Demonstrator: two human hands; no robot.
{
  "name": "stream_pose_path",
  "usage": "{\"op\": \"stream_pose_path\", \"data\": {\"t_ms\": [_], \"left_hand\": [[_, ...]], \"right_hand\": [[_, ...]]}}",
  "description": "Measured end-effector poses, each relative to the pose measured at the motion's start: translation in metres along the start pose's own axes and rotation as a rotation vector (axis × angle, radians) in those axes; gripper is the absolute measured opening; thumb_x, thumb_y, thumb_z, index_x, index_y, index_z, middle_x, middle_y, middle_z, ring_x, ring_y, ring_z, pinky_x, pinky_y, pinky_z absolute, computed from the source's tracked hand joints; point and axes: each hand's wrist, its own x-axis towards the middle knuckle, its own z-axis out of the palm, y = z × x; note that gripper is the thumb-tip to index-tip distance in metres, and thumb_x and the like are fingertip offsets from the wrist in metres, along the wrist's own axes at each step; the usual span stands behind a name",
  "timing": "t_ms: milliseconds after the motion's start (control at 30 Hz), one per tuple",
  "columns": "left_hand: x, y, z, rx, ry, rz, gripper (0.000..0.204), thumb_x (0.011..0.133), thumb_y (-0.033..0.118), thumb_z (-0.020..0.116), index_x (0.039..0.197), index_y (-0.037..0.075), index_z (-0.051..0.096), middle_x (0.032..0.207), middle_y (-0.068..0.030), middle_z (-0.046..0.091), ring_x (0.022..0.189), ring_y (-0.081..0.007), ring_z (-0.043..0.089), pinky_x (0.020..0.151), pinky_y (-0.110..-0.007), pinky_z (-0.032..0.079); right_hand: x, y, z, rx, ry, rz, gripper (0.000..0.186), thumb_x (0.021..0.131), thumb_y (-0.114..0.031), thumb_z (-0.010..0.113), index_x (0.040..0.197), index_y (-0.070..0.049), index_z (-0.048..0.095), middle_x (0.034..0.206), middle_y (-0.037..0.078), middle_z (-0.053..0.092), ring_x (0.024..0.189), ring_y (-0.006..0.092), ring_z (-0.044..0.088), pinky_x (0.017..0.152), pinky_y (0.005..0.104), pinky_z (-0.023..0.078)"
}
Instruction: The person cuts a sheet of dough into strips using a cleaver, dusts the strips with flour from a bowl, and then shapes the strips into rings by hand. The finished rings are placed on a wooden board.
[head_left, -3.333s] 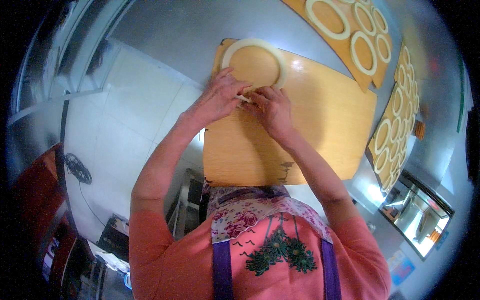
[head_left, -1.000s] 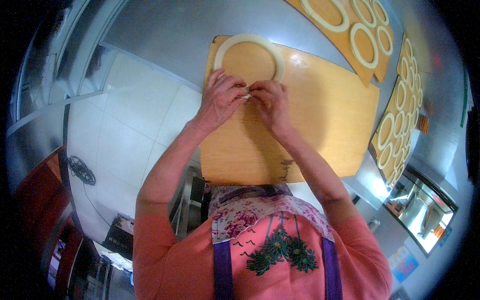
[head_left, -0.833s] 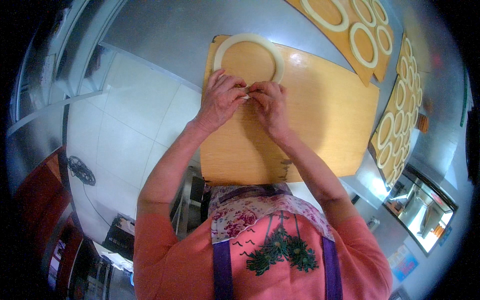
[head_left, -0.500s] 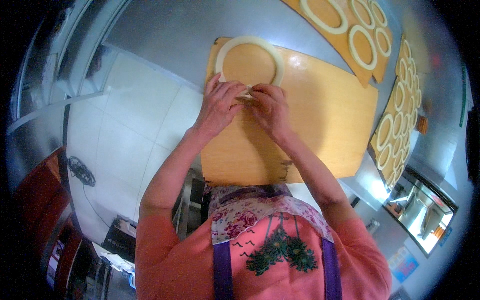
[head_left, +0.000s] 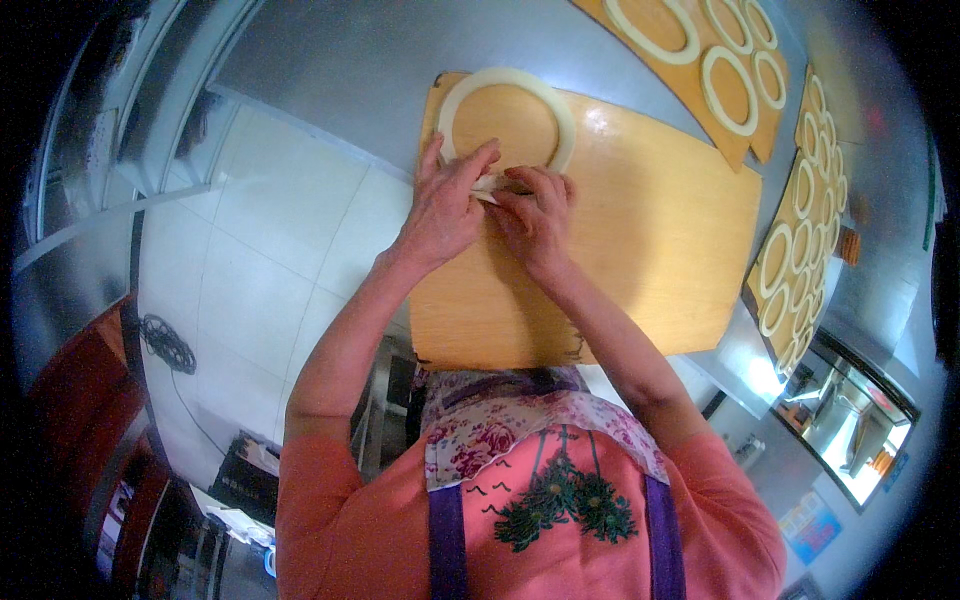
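Observation:
A ring of pale dough lies at the far left end of a wooden board. My left hand and my right hand meet at the ring's near side, where its ends come together. Dough shows between my left hand's thumb side and my right fingertips; the left index finger is lifted off it. My right fingers are curled and pinch the dough from the right. My hands partly cover the join, so I cannot tell whether the ends are joined.
At the upper right, another wooden board carries several dough rings. Beyond it on the right, a further board is crowded with rings. Both rest on a grey metal surface. A black cable coil lies on the white tiled floor at the left.
My left fingers have lifted and spread a little, baring more of the dough at the join. My right hand stays closed on it. The ring lies about where it was on the board.

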Motion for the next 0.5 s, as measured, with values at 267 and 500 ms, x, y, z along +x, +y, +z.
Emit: {"op": "stream_pose_path", "data": {"t_ms": [267,500], "left_hand": [[0.014,0.006,-0.001,0.072,-0.098,-0.007,0.055,0.087,-0.002,0.045,0.141,0.01,0.041,0.115,-0.0101,0.068,0.119,-0.0222,0.058,0.116,-0.052,0.014],[0.024,0.01,0.003,0.082,-0.117,-0.1,0.035,0.089,0.018,0.063,0.123,0.011,0.061,0.102,-0.0047,0.071,0.109,-0.023,0.06,0.112,-0.046,0.025]], "right_hand": [[-0.006,-0.004,-0.006,-0.056,-0.006,0.031,0.027,0.067,-0.015,0.079,0.093,-0.015,0.072,0.117,0.007,0.063,0.113,0.0296,0.055,0.098,0.0466,0.036],[-0.036,0.002,-0.028,-0.074,0.015,0.027,0.034,0.076,-0.011,0.074,0.109,-0.013,0.069,0.124,0.013,0.06,0.113,0.0324,0.055,0.095,0.048,0.039]]}}
